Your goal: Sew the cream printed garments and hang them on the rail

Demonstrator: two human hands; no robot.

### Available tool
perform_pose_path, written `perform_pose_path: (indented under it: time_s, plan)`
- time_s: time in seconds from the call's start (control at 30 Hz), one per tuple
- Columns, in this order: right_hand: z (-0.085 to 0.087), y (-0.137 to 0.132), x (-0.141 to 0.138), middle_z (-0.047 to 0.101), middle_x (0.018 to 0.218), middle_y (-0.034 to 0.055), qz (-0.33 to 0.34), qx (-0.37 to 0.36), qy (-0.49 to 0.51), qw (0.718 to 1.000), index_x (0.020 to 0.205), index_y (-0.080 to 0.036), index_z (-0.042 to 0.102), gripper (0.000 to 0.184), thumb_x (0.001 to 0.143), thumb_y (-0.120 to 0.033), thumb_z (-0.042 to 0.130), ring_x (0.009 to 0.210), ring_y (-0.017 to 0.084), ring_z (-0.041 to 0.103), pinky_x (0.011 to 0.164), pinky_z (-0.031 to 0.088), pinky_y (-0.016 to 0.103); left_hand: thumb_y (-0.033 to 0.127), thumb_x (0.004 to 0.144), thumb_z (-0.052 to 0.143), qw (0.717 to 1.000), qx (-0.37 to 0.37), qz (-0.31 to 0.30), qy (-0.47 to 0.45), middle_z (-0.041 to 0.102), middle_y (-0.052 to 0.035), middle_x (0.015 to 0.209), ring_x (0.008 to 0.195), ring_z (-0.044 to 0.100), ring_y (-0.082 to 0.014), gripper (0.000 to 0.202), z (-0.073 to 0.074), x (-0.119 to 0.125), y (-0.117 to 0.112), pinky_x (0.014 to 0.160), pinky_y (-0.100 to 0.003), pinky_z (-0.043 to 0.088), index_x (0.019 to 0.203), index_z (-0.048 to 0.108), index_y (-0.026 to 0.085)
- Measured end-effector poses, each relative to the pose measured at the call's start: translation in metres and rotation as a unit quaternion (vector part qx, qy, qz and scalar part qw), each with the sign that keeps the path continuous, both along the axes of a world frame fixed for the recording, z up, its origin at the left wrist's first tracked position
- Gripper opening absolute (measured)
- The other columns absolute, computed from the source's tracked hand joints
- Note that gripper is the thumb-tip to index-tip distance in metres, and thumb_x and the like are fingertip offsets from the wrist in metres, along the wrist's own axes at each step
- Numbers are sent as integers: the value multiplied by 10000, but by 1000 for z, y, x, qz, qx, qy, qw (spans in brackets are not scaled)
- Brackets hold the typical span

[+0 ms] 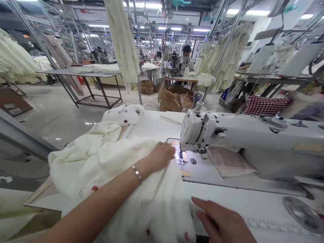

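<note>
A cream garment cloth (113, 162) with small dark and red printed motifs is heaped over the left part of the sewing table and hangs towards me. My left hand (162, 156), a silver bracelet on its wrist, grips the cloth with curled fingers just left of the needle. Beside it, the presser foot (181, 156) of the white sewing machine (194, 130) is lit by a small lamp. My right hand (222, 219) is lower right, index finger stretched out and apart from the thumb, close to the cloth's right edge. Motion blurs that edge.
A pink checked cloth (230, 162) lies under the machine arm. A handwheel-like metal disc (303, 214) and a measuring tape (273, 225) are at right. Beyond stand a cardboard box (172, 101), a side table (63, 72) and hanging garments (121, 40). Other people sit at machines farther back.
</note>
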State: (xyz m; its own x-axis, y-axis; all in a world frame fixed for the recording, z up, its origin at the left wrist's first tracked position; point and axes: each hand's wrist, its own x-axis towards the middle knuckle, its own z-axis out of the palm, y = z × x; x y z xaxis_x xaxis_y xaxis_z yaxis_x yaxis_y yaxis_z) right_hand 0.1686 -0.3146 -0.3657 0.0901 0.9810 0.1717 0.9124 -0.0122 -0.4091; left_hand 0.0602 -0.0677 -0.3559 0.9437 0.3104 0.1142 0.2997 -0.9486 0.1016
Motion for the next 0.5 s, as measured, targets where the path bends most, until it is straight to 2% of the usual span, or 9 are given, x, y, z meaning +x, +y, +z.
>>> perform_pose_path:
  time_s: [0.1,0.17,0.23,0.33,0.4,0.5]
  plan:
    - [5,48,4,691,819,34,40,49,-123,990,1098,-219,594,339,882,-163,340,676,164,650,583,490,270,227,885,485,1000,-10,4,-15,594,-36,949,891,531,-185,59,-4,1,3,793,-327,386,864,516,182]
    - [3,73,5,677,742,30,67,46,-159,984,1077,-201,604,354,853,-123,341,617,174,636,517,445,269,248,886,494,1000,-16,1,-22,599,-10,931,884,532,-162,62,-5,4,6,800,-303,387,866,524,198]
    - [-1,88,6,660,690,17,81,37,-164,982,1026,-195,618,323,833,-121,370,586,176,626,482,403,259,254,874,518,999,-15,15,-38,595,0,960,922,522,-159,53,-3,5,8,847,-313,370,909,534,217]
    - [-6,90,8,661,709,10,91,30,-158,983,981,-192,616,280,858,-146,369,601,162,624,499,389,254,178,871,487,993,4,88,-82,569,-53,1037,1012,475,-216,123,8,1,8,928,-419,295,981,536,204]
    - [-7,85,8,655,717,8,98,31,-154,983,986,-192,608,285,879,-157,346,600,155,613,515,386,258,136,870,449,987,11,124,-100,570,-73,1009,985,474,-237,142,15,-6,3,903,-453,290,952,552,188]
    - [-7,75,7,637,693,3,115,25,-140,983,969,-199,606,268,883,-169,354,593,156,592,525,375,266,177,857,491,993,7,90,-78,596,-45,914,896,507,-221,97,18,-18,-14,871,-433,323,869,586,198]
